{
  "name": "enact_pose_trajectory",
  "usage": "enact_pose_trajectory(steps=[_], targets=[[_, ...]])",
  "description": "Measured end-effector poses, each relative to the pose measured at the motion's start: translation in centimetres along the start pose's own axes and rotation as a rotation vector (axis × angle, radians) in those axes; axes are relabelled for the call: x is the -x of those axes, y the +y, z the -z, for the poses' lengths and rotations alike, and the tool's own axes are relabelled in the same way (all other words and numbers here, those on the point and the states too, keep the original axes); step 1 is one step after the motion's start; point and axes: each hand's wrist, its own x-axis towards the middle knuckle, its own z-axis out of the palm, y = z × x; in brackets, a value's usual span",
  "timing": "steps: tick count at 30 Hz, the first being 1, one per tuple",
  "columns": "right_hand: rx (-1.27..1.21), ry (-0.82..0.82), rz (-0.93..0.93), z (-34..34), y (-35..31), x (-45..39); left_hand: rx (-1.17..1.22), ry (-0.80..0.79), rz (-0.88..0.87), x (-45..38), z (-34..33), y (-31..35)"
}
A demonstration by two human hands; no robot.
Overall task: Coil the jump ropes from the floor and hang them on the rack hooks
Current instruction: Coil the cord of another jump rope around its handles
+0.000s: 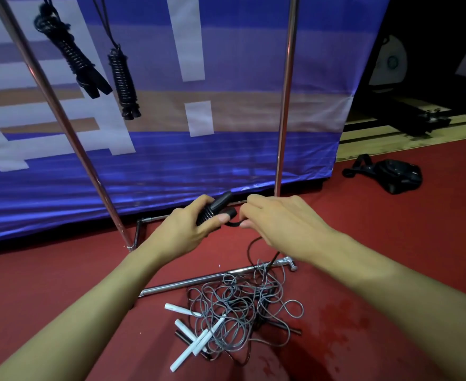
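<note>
We see the left hand (190, 226) closed around a pair of black rope handles (218, 207), thumb pressed on the lower one; the palm hides most of the grips. The right hand (284, 224) is pinched narrow on the black cord (255, 248) just beside the handle ends. Its fingertips curl under, so we cannot tell how much cord they hold. The cord drops from there toward the floor and disappears into the tangled rope pile (242, 314) on the red floor (391, 243).

In that pile we count grey loops, several white handles (196, 345) and at least one dark handle, but we cannot separate individual ropes. The pile lies partly over the rack's chrome base bar (198, 280).

Two coiled black ropes hang at upper left: the left bundle (72, 56) and the right bundle (123, 81). Their hooks are cut off by the top edge. The rack uprights (285, 100) are also cut off above. Behind stands a blue banner (171, 149). A dark bag (391, 174) lies well apart at right; its detail is unclear.
</note>
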Motion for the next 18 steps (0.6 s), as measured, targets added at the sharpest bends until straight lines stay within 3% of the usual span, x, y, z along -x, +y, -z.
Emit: enact_pose_trajectory(steps=[3,7,15,18], targets=[[0.025,0.066,0.047,0.1,0.2,-0.2,-0.136,-0.046,-0.064,0.2,0.0,0.6],[-0.004,0.142,0.110,0.3,0.7,-0.8,-0.302,0.036,-0.159,0.2,-0.1,1.0],[-0.118,0.147,0.113,0.2,1.1,-0.7,-0.382,0.015,-0.241,1.0,-1.0,2.6],[-0.177,0.125,0.089,0.2,0.7,-0.7,-0.390,-0.067,-0.222,1.1,-1.4,2.7]])
